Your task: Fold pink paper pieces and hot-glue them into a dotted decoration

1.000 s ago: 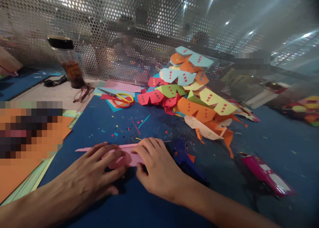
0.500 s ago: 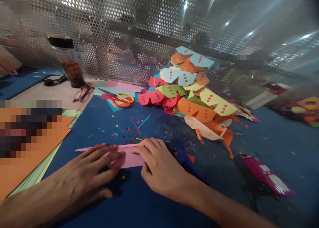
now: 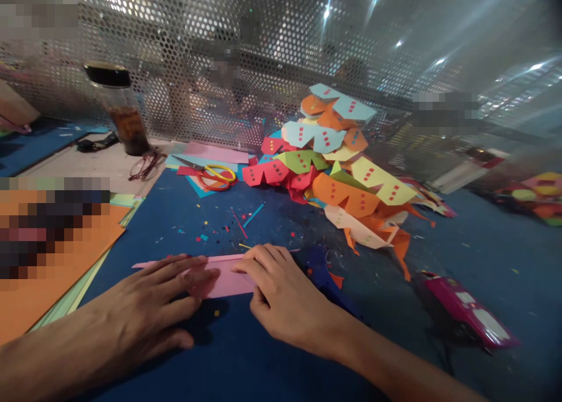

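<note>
A folded strip of pink paper lies flat on the blue table in front of me. My left hand rests on its left part with fingers stretched flat, pressing it down. My right hand lies over the strip's right end, fingers extended on top and the thumb tucked at the near edge. Both hands touch the paper; neither lifts it.
A heap of folded coloured paper pieces stands behind. Yellow-handled scissors lie on paper sheets, with a dark-lidded jar and glasses at back left. Orange sheets are stacked left. A magenta tool and blue tool lie right.
My left hand has flattened and slid a little left along the strip, which now lies flatter. My right hand has barely shifted.
</note>
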Motion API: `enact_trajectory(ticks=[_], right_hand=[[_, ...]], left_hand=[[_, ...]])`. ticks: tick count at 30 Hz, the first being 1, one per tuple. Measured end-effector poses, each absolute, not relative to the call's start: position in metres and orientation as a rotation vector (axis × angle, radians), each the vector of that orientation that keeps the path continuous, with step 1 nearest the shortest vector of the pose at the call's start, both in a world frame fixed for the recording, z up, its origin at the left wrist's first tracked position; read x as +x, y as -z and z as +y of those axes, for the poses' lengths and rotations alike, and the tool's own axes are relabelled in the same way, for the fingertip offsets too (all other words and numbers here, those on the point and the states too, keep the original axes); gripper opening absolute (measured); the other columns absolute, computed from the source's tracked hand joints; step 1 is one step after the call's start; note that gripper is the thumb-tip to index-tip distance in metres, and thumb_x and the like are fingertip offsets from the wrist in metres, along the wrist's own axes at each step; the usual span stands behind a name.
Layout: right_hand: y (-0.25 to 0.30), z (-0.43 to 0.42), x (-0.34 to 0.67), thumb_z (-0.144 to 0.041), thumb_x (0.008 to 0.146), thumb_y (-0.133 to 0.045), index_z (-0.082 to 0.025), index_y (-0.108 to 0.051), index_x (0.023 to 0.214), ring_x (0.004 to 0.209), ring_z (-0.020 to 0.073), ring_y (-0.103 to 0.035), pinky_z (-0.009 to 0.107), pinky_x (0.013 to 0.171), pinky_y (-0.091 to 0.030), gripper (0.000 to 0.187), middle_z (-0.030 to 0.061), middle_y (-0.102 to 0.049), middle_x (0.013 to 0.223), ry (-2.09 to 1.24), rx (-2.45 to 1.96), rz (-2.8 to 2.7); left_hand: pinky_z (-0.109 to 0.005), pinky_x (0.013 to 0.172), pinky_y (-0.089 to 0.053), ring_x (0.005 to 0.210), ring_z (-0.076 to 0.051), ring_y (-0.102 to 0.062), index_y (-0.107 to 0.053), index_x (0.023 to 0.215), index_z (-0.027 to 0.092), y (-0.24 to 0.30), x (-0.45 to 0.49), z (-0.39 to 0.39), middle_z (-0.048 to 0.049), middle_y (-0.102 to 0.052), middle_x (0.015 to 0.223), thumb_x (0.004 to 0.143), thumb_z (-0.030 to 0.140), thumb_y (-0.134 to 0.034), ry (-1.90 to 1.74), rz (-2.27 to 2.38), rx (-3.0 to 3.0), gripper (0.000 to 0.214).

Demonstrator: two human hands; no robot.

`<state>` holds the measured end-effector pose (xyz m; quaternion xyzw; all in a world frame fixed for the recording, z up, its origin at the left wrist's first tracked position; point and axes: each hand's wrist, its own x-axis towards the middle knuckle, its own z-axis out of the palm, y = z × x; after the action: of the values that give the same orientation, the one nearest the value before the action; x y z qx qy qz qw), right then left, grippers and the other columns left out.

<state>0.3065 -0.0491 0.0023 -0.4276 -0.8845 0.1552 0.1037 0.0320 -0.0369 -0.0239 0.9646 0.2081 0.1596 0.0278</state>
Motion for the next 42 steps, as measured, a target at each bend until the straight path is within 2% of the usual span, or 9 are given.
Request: enact_trajectory(ticks=[8,15,22,27,31,34,38,42], right_hand=[[-0.004,-0.050,0.308,-0.001,0.077,-0.047,-0.019,-0.058,0.121,0.114,0.0239,-0.048,0.046,0.103,-0.039,0.049,0.0092,-0.057,0.121,-0.472,-1.249,-2.628],[-0.006,-0.049,0.307,-0.001,0.076,-0.046,-0.017,-0.058,0.122,0.115,0.0239,-0.048,0.046,0.103,-0.039,0.051,0.0095,-0.057,0.122,-0.477,-1.265,-2.650],[-0.005,-0.049,0.308,-0.001,0.077,-0.046,-0.016,-0.058,0.121,0.115,0.0236,-0.048,0.045,0.104,-0.039,0.049,0.0096,-0.057,0.122,-0.478,-1.258,-2.652],[-0.004,-0.049,0.309,0.000,0.076,-0.047,-0.016,-0.059,0.119,0.114,0.0240,-0.049,0.045,0.102,-0.040,0.048,0.0100,-0.058,0.121,-0.475,-1.245,-2.634],[0.002,-0.048,0.310,0.003,0.078,-0.047,-0.018,-0.061,0.117,0.111,0.0228,-0.051,0.043,0.099,-0.042,0.047,0.0082,-0.060,0.119,-0.460,-1.206,-2.586],[0.007,-0.046,0.309,0.003,0.083,-0.048,-0.018,-0.063,0.113,0.105,0.0208,-0.055,0.039,0.095,-0.043,0.039,0.0061,-0.063,0.112,-0.413,-1.215,-2.465],[0.012,-0.043,0.308,-0.007,0.094,-0.053,-0.018,-0.065,0.105,0.100,0.0222,-0.057,0.040,0.091,-0.042,0.020,0.0059,-0.064,0.104,-0.206,-1.286,-2.405],[0.014,-0.041,0.309,-0.010,0.096,-0.055,-0.019,-0.066,0.102,0.095,0.0232,-0.057,0.042,0.089,-0.037,0.016,0.0049,-0.064,0.098,-0.028,-1.341,-2.430]], left_hand=[[-0.038,0.111,-0.050,0.136,-0.022,-0.054,-0.048,0.147,0.027,0.023,0.027,-0.034,-0.0044,-0.059,0.147,0.096,0.047,-0.060,-0.460,0.606,2.970,0.056],[-0.041,0.107,-0.054,0.136,-0.026,-0.054,-0.049,0.146,0.021,0.019,0.026,-0.031,-0.0077,-0.057,0.148,0.097,0.048,-0.058,-0.428,0.562,3.004,0.057],[-0.041,0.107,-0.054,0.135,-0.026,-0.055,-0.058,0.138,0.022,0.017,0.025,-0.031,-0.0068,-0.058,0.148,0.097,0.047,-0.059,-0.410,0.550,2.990,0.048],[-0.039,0.105,-0.056,0.133,-0.026,-0.057,-0.053,0.143,0.026,0.018,0.025,-0.032,-0.0046,-0.060,0.145,0.095,0.044,-0.063,-0.451,0.632,2.898,0.053],[-0.041,0.101,-0.058,0.131,-0.027,-0.059,-0.049,0.147,0.027,0.020,0.024,-0.035,-0.0038,-0.060,0.145,0.095,0.043,-0.062,-0.463,0.683,2.911,0.055],[-0.044,0.100,-0.059,0.132,-0.026,-0.058,-0.047,0.148,0.030,0.021,0.023,-0.035,-0.0022,-0.058,0.147,0.097,0.041,-0.060,-0.433,0.707,2.923,0.054],[-0.043,0.105,-0.055,0.132,-0.025,-0.058,-0.049,0.147,0.029,0.021,0.026,-0.034,-0.0028,-0.061,0.145,0.098,0.039,-0.058,-0.455,0.704,2.898,0.050],[-0.042,0.110,-0.051,0.130,-0.023,-0.060,-0.053,0.143,0.027,0.022,0.029,-0.033,-0.0041,-0.065,0.140,0.099,0.038,-0.057,-0.547,0.689,2.863,0.046]])
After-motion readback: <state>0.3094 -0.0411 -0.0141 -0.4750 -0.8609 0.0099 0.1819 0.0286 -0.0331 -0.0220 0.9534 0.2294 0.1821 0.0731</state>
